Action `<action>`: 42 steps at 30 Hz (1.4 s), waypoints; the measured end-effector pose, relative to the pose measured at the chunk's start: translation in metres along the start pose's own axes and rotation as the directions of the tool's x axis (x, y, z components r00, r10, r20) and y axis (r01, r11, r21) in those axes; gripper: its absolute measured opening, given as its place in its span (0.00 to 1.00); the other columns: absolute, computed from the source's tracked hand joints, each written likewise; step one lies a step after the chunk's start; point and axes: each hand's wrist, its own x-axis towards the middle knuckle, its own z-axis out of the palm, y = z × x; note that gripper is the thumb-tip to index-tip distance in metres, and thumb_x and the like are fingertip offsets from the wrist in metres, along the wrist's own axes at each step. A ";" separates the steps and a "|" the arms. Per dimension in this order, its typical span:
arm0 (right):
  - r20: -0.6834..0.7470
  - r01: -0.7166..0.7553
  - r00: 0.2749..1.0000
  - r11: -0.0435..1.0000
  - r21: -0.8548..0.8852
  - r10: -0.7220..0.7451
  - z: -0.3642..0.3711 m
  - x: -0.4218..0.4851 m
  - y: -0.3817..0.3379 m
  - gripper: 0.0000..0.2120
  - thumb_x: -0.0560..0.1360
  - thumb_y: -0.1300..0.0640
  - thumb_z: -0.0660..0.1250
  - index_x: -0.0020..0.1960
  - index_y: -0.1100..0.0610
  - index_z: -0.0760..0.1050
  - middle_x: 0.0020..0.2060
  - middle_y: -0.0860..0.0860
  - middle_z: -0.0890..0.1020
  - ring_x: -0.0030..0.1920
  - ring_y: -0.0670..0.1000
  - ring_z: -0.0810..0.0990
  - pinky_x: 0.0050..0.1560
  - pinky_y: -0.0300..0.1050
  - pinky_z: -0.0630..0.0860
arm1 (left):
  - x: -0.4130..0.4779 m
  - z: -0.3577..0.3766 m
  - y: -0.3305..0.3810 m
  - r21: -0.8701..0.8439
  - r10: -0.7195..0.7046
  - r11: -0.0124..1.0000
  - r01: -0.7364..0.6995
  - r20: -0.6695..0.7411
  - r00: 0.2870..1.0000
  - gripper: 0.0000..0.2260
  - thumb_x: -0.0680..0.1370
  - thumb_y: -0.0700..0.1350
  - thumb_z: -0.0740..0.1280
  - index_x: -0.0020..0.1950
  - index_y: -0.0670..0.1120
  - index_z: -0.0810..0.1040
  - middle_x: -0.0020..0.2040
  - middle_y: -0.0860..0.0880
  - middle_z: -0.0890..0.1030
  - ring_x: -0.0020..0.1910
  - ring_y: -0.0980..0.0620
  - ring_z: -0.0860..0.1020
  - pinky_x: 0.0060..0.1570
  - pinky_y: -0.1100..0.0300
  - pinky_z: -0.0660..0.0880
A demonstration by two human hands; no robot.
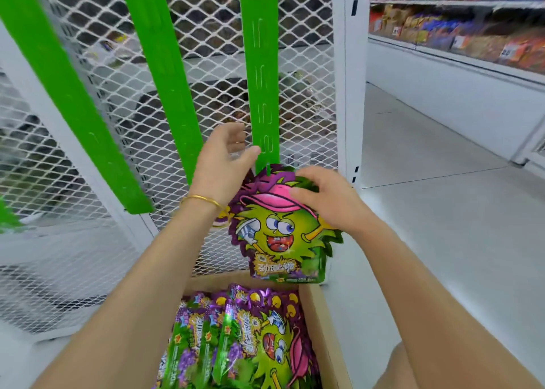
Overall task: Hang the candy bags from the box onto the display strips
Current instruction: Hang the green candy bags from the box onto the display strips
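"Green strip (261,79) running up toward 12 o'clock: what has it?"
"My left grip (227,152), thumb and fingers curled round its lower end."
"And the candy bag (280,235)?"
"Just below centre, upright, its top touching the strip's bottom hook. My right grip (321,197) clasps its upper right edge, thumb on the pink cap."
"The box (312,315)?"
"Cardboard, at 6 o'clock, more bags (253,338) packed inside. Stocked shelves (457,20) sit at 2 o'clock."
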 end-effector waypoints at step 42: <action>-0.261 -0.004 0.955 0.874 -0.487 -0.141 0.001 0.025 -0.015 0.11 0.80 0.46 0.53 0.51 0.54 0.66 0.38 0.47 0.73 0.41 0.56 0.76 0.39 0.48 0.69 | 0.022 0.017 0.007 -0.009 0.010 1.000 -0.010 0.112 0.994 0.08 0.78 0.47 0.63 0.51 0.46 0.79 0.37 0.55 0.77 0.33 0.65 0.73 0.35 0.75 0.68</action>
